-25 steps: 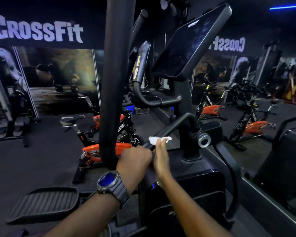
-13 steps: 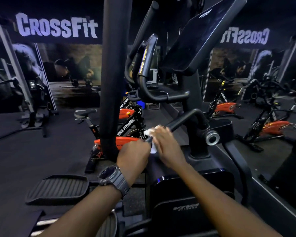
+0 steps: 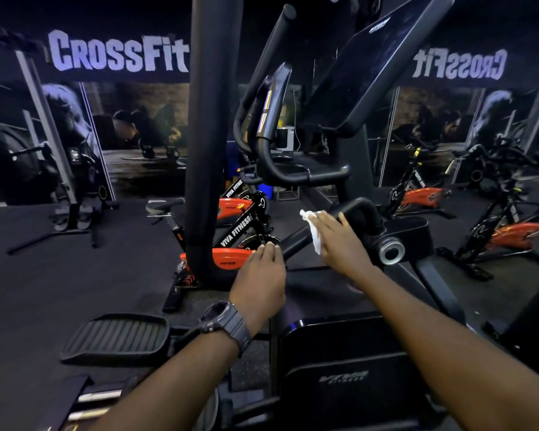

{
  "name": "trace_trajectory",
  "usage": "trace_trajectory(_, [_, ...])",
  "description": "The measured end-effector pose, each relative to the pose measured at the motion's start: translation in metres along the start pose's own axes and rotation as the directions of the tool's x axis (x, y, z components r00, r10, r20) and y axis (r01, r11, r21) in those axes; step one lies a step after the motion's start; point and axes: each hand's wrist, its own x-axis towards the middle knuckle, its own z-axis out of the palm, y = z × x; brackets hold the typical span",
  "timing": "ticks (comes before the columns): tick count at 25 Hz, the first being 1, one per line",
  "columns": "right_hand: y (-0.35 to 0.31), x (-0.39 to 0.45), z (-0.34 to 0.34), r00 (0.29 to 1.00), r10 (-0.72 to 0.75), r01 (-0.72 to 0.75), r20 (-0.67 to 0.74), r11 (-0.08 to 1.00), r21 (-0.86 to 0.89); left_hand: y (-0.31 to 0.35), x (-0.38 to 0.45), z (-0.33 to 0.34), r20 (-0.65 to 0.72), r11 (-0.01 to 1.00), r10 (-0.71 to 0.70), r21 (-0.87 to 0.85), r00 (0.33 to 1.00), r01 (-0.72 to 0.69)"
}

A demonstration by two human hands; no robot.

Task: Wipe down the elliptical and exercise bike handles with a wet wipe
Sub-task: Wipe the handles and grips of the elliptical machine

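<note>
I stand at a black elliptical. Its low fixed handle point(image 3: 294, 241) slopes up from the centre to a bend point(image 3: 363, 206) by the console post. My left hand point(image 3: 259, 275), with a dark watch on the wrist, holds the lower end of this handle in curled fingers. Higher up the same bar, my right hand point(image 3: 339, 241) wraps a white wet wipe point(image 3: 314, 233) around it, just below the bend. One corner of the wipe sticks out above my fingers.
A thick moving arm point(image 3: 212, 135) rises left of my hands. The tilted console point(image 3: 371, 66) and a curved upper grip point(image 3: 271, 150) lie above. A foot pedal point(image 3: 115, 334) sits low left. Orange spin bikes point(image 3: 237, 231) stand behind, with more bikes point(image 3: 511, 234) at the right.
My right hand has slid the wipe up the handle, away from my left hand and toward the bend. The left hand has stayed at the bar's lower end.
</note>
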Motion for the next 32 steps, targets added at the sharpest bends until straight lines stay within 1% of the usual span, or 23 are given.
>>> trace_trajectory(1, [-0.004, -0.001, 0.002, 0.999, 0.003, -0.003, 0.037, 1.0, 0.017, 0.006, 0.005, 0.004, 0.011, 1.0, -0.011, -0.026, 1.0, 0.011])
trace_trajectory(3, [-0.012, -0.011, 0.015, 0.984, -0.145, 0.137, 0.102, 0.987, 0.085, 0.015, 0.013, 0.007, -0.001, 0.999, -0.019, -0.05, 1.0, 0.019])
trace_trajectory(4, [-0.002, -0.013, 0.014, 0.975, -0.182, 0.175, 0.128, 0.983, 0.063, 0.019, 0.017, 0.007, -0.012, 0.998, -0.026, -0.051, 1.0, 0.025])
trace_trajectory(5, [0.019, -0.007, 0.008, 0.979, -0.141, 0.139, 0.15, 0.99, 0.02, 0.023, 0.017, 0.007, -0.011, 0.998, -0.034, -0.047, 0.999, 0.034])
trace_trajectory(7, [0.047, 0.006, -0.007, 0.992, 0.053, -0.039, 0.117, 0.993, -0.113, 0.027, 0.017, 0.01, -0.015, 0.999, -0.041, -0.032, 0.999, 0.041])
trace_trajectory(8, [0.046, 0.007, -0.006, 0.993, 0.069, -0.06, 0.091, 0.993, -0.098, 0.027, 0.016, 0.011, -0.026, 0.999, -0.041, -0.026, 0.999, 0.04])
trace_trajectory(10, [0.016, -0.007, 0.012, 0.99, -0.099, 0.093, 0.096, 0.993, 0.073, 0.026, 0.016, 0.012, -0.039, 0.999, -0.035, -0.027, 0.999, 0.033])
trace_trajectory(11, [0.013, -0.012, 0.02, 0.976, -0.194, 0.188, 0.095, 0.98, 0.068, 0.025, 0.016, 0.012, -0.045, 0.999, -0.03, -0.03, 0.999, 0.029])
trace_trajectory(12, [0.025, -0.01, 0.021, 0.97, -0.203, 0.201, 0.13, 0.979, 0.031, 0.024, 0.017, 0.012, -0.042, 0.999, -0.023, -0.026, 0.999, 0.022])
trace_trajectory(15, [0.086, 0.017, 0.0, 0.986, 0.121, -0.099, 0.117, 0.979, -0.176, 0.025, 0.012, 0.013, -0.011, 1.0, -0.014, -0.003, 1.0, 0.014])
trace_trajectory(16, [0.081, 0.017, -0.002, 0.981, 0.163, -0.145, 0.101, 0.975, -0.169, 0.024, 0.011, 0.013, -0.01, 1.0, -0.009, -0.003, 1.0, 0.009])
trace_trajectory(17, [0.062, 0.013, 0.001, 0.988, 0.109, -0.095, 0.111, 0.988, -0.119, 0.023, 0.01, 0.012, -0.005, 1.0, -0.005, -0.007, 1.0, 0.005])
trace_trajectory(19, [0.015, -0.013, 0.02, 0.978, -0.178, 0.177, 0.108, 0.984, 0.017, 0.022, 0.009, 0.012, -0.004, 1.0, 0.005, 0.0, 1.0, -0.005])
trace_trajectory(20, [0.013, -0.02, 0.023, 0.961, -0.26, 0.26, 0.097, 0.966, 0.015, 0.02, 0.008, 0.011, -0.006, 1.0, 0.01, 0.012, 1.0, -0.01])
trace_trajectory(21, [0.024, -0.019, 0.016, 0.957, -0.261, 0.261, 0.124, 0.965, 0.009, 0.02, 0.006, 0.01, 0.0, 1.0, 0.01, 0.021, 1.0, -0.01])
trace_trajectory(22, [0.049, -0.008, 0.011, 0.986, -0.149, 0.15, 0.071, 0.989, -0.013, 0.02, 0.003, 0.009, 0.016, 0.999, 0.005, 0.031, 1.0, -0.006])
trace_trajectory(24, [0.053, 0.002, 0.001, 0.992, 0.097, -0.087, 0.075, 0.988, -0.128, 0.02, -0.007, 0.007, 0.035, 0.998, -0.016, 0.063, 0.999, 0.013])
trace_trajectory(25, [0.036, -0.001, 0.007, 0.997, 0.06, -0.056, 0.044, 0.995, -0.088, 0.018, -0.011, 0.007, 0.046, 0.997, -0.024, 0.078, 0.999, 0.02])
trace_trajectory(27, [-0.021, -0.024, 0.033, 0.975, -0.219, 0.216, 0.026, 0.973, 0.081, 0.013, -0.021, 0.005, 0.068, 0.994, -0.028, 0.112, 0.997, 0.02])
trace_trajectory(28, [-0.031, -0.03, 0.039, 0.951, -0.309, 0.309, -0.014, 0.949, 0.059, 0.01, -0.027, 0.004, 0.071, 0.988, -0.032, 0.156, 0.997, 0.021])
trace_trajectory(29, [-0.026, -0.029, 0.038, 0.951, -0.31, 0.31, 0.009, 0.95, 0.036, 0.007, -0.032, 0.002, 0.075, 0.98, -0.045, 0.195, 0.996, 0.029])
trace_trajectory(31, [-0.001, -0.007, 0.023, 0.998, -0.031, 0.03, -0.055, 1.0, -0.008, 0.004, -0.043, -0.002, 0.099, 0.97, -0.072, 0.239, 0.992, 0.046])
trace_trajectory(32, [-0.005, -0.006, 0.023, 0.995, 0.076, -0.078, -0.066, 0.997, -0.026, 0.004, -0.048, -0.004, 0.11, 0.967, -0.081, 0.251, 0.991, 0.051])
